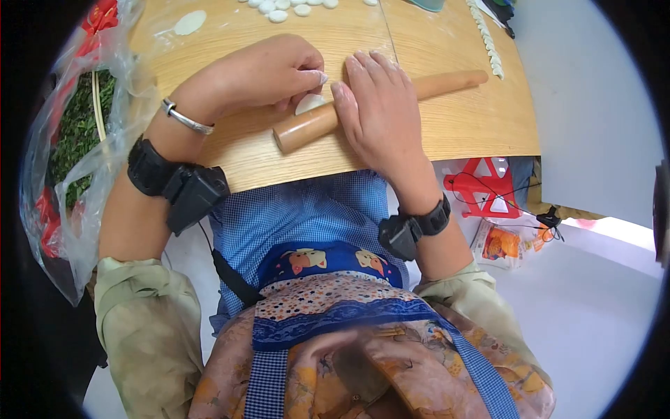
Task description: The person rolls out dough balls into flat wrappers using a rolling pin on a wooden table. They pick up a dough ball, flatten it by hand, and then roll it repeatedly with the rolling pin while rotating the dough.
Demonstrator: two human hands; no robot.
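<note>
The left hand pinches a dough disc on the wooden counter while the right hand, fingers flat and released, presses a rolling pin.

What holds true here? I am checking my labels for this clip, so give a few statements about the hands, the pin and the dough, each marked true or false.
1. The right hand lies palm down on the wooden rolling pin. True.
2. The left hand pinches a piece of dough beside the pin. True.
3. The pin lies on a metal tray. False: it lies on the wooden board.
4. The silver bangle is on the right wrist. False: it is on the left wrist.
5. Small dough rounds lie at the far side of the board. True.
</note>
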